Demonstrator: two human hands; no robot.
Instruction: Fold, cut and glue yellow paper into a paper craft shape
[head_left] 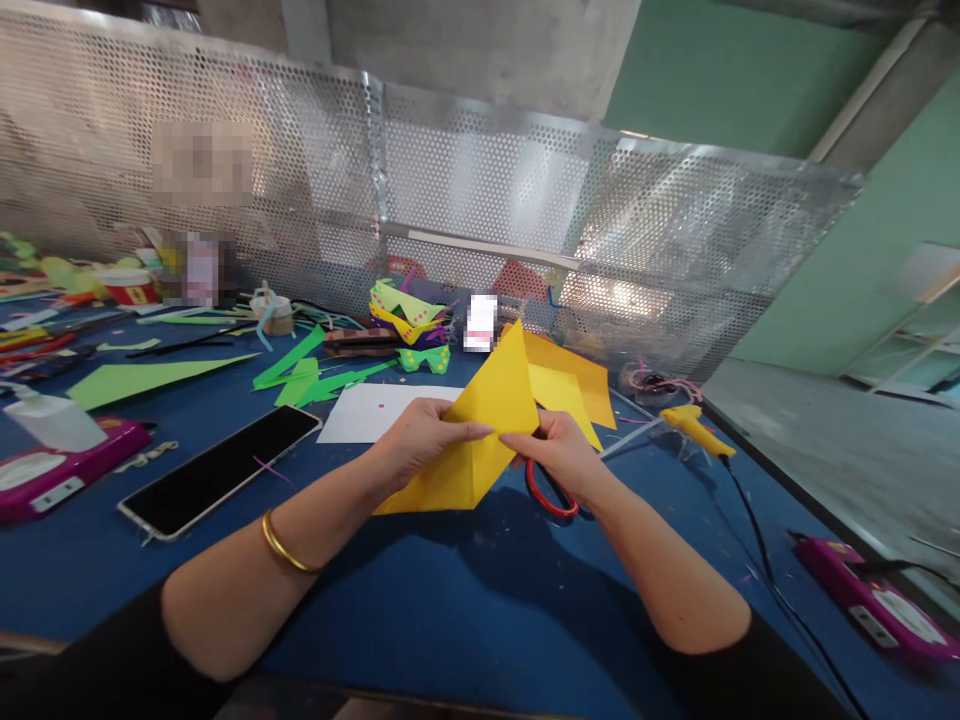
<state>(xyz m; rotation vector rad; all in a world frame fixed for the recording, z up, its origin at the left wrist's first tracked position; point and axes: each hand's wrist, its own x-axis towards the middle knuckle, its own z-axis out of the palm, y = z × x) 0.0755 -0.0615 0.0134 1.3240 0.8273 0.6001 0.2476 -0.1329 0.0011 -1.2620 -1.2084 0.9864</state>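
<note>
Between my two hands, a creased sheet of yellow paper (pixel 495 385) is held up above the table, its upper part pointing away from me. My left hand (pixel 424 440) pinches it from the left, thumb on top and the other fingers hidden behind the sheet. From the right, my right hand (pixel 559 450) grips the edge, its thumb close to the left thumb. Scissors with red handles (pixel 553 492) lie under my right hand, their blades hidden. Behind the held sheet are more yellow and orange sheets (pixel 581 385). A white sheet (pixel 367 412) lies left of it.
On the blue table (pixel 450 610), a phone (pixel 221 470) and a purple power strip (pixel 67 470) are at left. A yellow glue gun (pixel 694 428) and another purple strip (pixel 870 595) are at right. Paper masks (pixel 409 315) and green scraps (pixel 300 370) lie before a perforated metal screen (pixel 480 180).
</note>
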